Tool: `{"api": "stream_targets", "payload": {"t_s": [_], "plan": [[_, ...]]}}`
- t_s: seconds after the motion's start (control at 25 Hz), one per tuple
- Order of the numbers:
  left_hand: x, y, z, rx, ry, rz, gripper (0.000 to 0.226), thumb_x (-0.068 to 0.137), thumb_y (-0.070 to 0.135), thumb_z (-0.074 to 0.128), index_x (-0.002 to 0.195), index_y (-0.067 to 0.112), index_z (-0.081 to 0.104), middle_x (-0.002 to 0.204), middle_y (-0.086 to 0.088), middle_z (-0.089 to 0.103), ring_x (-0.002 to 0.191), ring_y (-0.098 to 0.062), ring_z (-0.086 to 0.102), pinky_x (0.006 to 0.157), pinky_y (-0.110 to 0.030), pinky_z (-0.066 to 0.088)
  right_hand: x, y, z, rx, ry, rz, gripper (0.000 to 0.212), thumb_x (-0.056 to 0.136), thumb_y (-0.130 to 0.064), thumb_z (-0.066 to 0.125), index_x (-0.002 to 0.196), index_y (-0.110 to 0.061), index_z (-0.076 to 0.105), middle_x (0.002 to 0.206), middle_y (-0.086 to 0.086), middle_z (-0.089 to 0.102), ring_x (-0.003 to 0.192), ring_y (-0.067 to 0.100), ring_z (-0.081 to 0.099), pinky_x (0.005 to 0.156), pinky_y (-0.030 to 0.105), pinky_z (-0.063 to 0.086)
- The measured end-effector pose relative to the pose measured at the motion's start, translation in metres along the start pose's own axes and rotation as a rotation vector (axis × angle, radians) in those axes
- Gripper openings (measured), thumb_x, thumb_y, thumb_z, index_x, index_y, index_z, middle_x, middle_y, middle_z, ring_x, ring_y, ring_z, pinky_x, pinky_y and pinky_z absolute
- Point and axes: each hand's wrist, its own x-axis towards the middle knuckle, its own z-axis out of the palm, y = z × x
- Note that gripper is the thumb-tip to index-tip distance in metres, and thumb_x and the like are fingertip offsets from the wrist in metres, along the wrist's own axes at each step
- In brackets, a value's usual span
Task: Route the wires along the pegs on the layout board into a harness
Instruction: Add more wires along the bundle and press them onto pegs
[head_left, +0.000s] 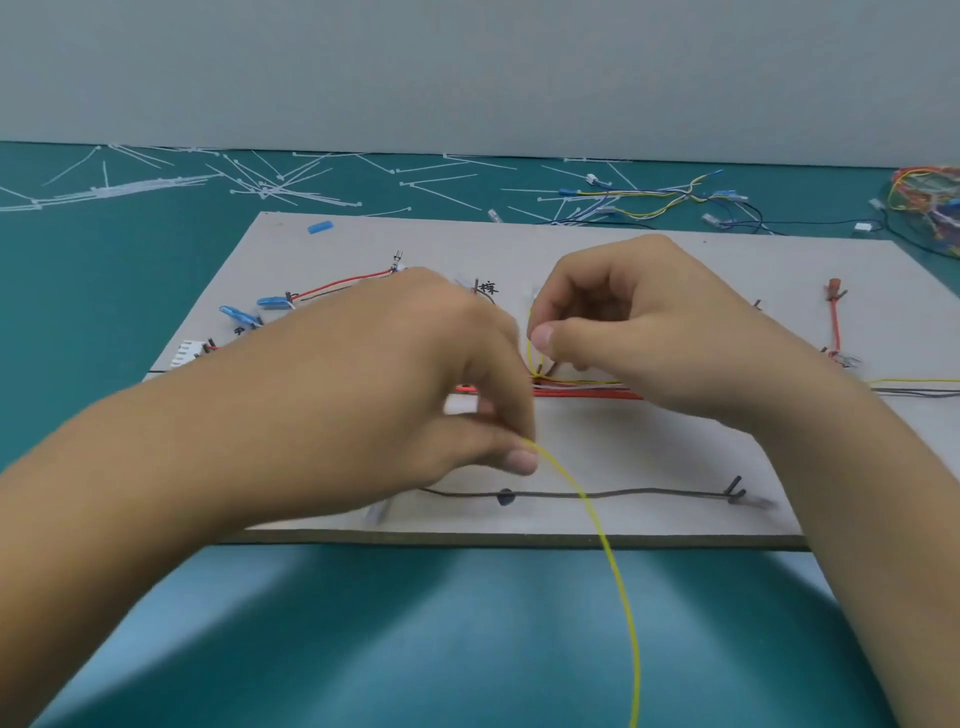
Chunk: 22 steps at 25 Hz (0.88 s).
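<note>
The grey layout board (649, 457) lies flat on the teal table, with small dark pegs on it. A bundle of red and white wires (587, 391) runs across its middle. My left hand (410, 379) pinches a thin yellow wire (605, 540) between thumb and fingers; the wire trails off toward the bottom edge of the view. My right hand (639, 332) pinches the same yellow wire higher up, where it loops round a peg (540, 370) at the board's centre. A black wire (623, 492) lies along the front of the board, ending at a peg (735, 488).
Blue terminals (272, 301) and a white connector (186, 353) sit at the board's left; a red wire (835, 325) stands at its right. Loose white cable ties (260, 187) lie along the table's back. Finished harnesses (665, 200) and a bag of wires (930, 205) lie at the back right.
</note>
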Motion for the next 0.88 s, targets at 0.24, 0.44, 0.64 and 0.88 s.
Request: {"api": "stream_targets", "payload": {"t_s": [0.24, 0.44, 0.64, 0.88], "plan": [[0.019, -0.009, 0.025, -0.113, 0.144, 0.019, 0.015, 0.086, 0.035, 0.076, 0.077, 0.025, 0.081, 0.066, 0.005, 0.059, 0.056, -0.001, 0.046, 0.055, -0.013, 0.027, -0.013, -0.003, -0.029, 0.172, -0.445, 0.161, 0.028, 0.091, -0.042, 0.063, 0.089, -0.018, 0.075, 0.081, 0.015, 0.077, 0.062, 0.021, 0.067, 0.055, 0.028, 0.047], [0.012, -0.012, 0.036, -0.178, 0.085, 0.017, 0.011, 0.084, 0.037, 0.077, 0.082, 0.028, 0.083, 0.065, 0.012, 0.057, 0.056, 0.0, 0.049, 0.055, -0.007, 0.027, -0.015, 0.004, -0.039, 0.088, -0.543, 0.19, 0.02, 0.08, -0.025, 0.077, 0.096, -0.014, 0.076, 0.069, 0.012, 0.076, 0.052, 0.016, 0.05, 0.052, 0.028, 0.038], [0.011, -0.013, 0.037, -0.164, 0.025, -0.001, 0.01, 0.085, 0.038, 0.075, 0.083, 0.03, 0.08, 0.068, 0.016, 0.063, 0.058, -0.006, 0.052, 0.055, -0.009, 0.03, -0.02, 0.01, -0.047, 0.005, -0.598, 0.258, 0.008, 0.08, -0.024, 0.079, 0.078, -0.017, 0.076, 0.064, 0.01, 0.073, 0.048, 0.014, 0.038, 0.043, 0.016, 0.032], [0.008, -0.01, 0.036, -0.128, -0.038, 0.02, 0.011, 0.088, 0.033, 0.074, 0.078, 0.03, 0.077, 0.065, 0.014, 0.065, 0.057, 0.0, 0.051, 0.054, -0.006, 0.031, -0.019, 0.012, -0.045, -0.088, -0.652, 0.241, 0.008, 0.089, -0.018, 0.078, 0.082, -0.015, 0.075, 0.072, 0.007, 0.074, 0.046, 0.015, 0.051, 0.045, 0.021, 0.035]]}}
